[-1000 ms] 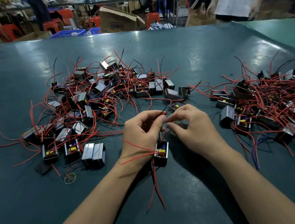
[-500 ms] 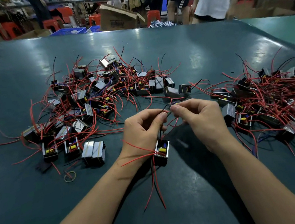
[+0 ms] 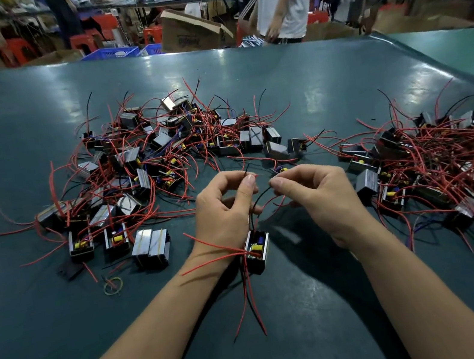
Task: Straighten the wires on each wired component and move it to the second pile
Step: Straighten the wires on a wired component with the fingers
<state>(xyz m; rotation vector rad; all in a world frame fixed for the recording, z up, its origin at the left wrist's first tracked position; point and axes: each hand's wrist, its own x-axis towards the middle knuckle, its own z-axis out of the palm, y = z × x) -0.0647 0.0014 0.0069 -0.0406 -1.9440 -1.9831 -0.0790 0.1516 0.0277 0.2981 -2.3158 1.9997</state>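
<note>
Left hand [image 3: 224,210] and right hand [image 3: 321,196] pinch wires of a component [image 3: 257,250] between two piles.

No words or numbers can be read here. The brown box [image 3: 197,32] past the far edge of the counter [image 3: 321,69] has dark print on its side, but it is too blurry to make out. The small parts [image 3: 255,247] with wires show no labels that can be read.
</note>
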